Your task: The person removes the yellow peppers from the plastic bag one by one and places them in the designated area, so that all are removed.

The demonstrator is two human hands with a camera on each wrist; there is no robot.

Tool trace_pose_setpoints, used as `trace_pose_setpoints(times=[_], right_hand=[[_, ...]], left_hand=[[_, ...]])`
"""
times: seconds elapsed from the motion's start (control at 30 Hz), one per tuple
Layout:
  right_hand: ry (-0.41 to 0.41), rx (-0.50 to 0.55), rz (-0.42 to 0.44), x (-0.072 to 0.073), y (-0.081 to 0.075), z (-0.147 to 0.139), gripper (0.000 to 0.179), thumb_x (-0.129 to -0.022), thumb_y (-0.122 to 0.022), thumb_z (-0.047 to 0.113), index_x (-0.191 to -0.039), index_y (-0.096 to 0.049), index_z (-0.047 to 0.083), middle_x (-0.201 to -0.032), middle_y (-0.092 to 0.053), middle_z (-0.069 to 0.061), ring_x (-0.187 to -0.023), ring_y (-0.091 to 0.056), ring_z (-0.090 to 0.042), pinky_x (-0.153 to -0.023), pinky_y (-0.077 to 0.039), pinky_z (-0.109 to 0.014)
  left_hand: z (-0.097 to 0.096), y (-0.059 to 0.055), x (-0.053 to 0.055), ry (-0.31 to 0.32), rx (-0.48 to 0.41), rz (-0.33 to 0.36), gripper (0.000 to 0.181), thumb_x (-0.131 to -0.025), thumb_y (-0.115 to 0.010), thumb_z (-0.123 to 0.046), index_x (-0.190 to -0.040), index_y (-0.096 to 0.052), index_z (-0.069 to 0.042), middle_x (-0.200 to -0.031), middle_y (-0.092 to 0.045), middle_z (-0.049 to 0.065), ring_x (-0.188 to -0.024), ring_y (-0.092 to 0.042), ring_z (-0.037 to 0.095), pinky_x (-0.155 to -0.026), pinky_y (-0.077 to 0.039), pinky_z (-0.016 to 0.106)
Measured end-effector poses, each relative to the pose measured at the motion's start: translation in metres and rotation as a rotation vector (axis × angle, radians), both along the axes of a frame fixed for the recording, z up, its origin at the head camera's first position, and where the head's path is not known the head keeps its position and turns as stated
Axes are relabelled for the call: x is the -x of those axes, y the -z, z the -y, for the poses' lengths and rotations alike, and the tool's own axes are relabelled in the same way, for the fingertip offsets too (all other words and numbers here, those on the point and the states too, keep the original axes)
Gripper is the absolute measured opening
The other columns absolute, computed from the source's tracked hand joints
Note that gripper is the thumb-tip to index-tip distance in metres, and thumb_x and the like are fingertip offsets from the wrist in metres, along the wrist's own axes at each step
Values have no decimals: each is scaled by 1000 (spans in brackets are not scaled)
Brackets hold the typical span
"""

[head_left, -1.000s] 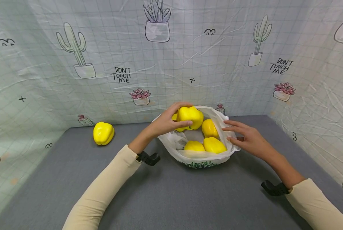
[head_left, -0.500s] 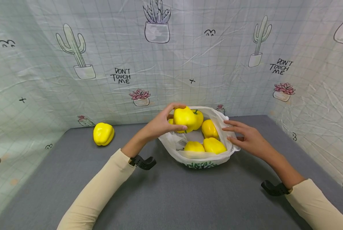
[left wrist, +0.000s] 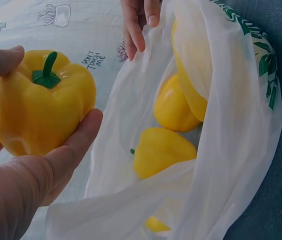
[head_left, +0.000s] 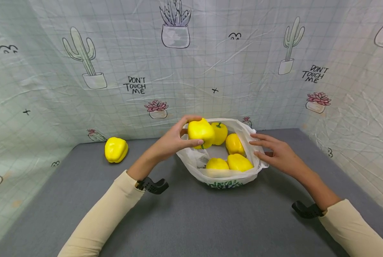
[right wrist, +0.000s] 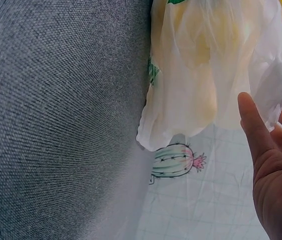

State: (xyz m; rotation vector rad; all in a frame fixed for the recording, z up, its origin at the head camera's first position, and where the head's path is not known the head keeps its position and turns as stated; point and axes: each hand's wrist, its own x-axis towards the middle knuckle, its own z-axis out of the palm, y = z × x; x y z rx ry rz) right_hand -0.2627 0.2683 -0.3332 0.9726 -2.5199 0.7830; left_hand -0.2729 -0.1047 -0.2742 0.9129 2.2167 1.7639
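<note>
My left hand (head_left: pixel 170 144) grips a yellow bell pepper (head_left: pixel 201 133) by its sides, over the left rim of a white plastic bag (head_left: pixel 231 180). In the left wrist view, the held bell pepper (left wrist: pixel 41 107) shows its green stem between thumb and fingers. Several more yellow bell peppers lie inside the bag, among them one bell pepper (head_left: pixel 239 162) at the front and another bell pepper (head_left: pixel 219 132) at the back. At the bag's right rim is my right hand (head_left: pixel 279 155), its fingers loosely extended. The right wrist view has its fingertips beside the plastic; firm contact is hard to tell.
A single yellow bell pepper (head_left: pixel 116 150) lies on the grey table (head_left: pixel 210 221) at the far left. Behind and along both sides hangs a pale curtain (head_left: pixel 204 67) printed with cacti.
My left hand has moved left with the bell pepper, from over the bag's back part to its left rim. The right hand and the bag stay nearly still.
</note>
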Motion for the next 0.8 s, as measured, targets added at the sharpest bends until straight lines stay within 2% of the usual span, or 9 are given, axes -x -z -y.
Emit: trace_pose_setpoints(times=[0.23, 0.6, 0.8], right_hand=[[7, 23, 36, -1, -1, 0, 46, -96, -70, 7, -140, -59, 0, -150, -50, -17, -124, -57, -38, -78, -61, -40], [34, 39, 48, -2, -2, -1, 52, -95, -71, 7, -145, -55, 4, -151, -50, -20, -123, -59, -38, -77, -61, -40], [27, 32, 19, -1, -2, -2, 50, -94, -72, 5, -142, -58, 4, -151, -50, -19, -124, -57, -37, -77, -61, -38]], left_hand=[[8, -4, -6, -19, 21, -14, 65, -93, -75, -13, -148, -43, -24, -155, -33, -4, -131, -46, 31, -90, -56, 44], [25, -21, -12, -29, -15, -46, 68, -93, -74, -13, -151, -39, -20, -159, -27, -3, -134, -45, 31, -95, -55, 45], [35, -23, -15, -52, -39, -59, 62, -97, -69, -13, -150, -38, -20, -158, -28, -1, -134, -42, 33, -98, -52, 44]])
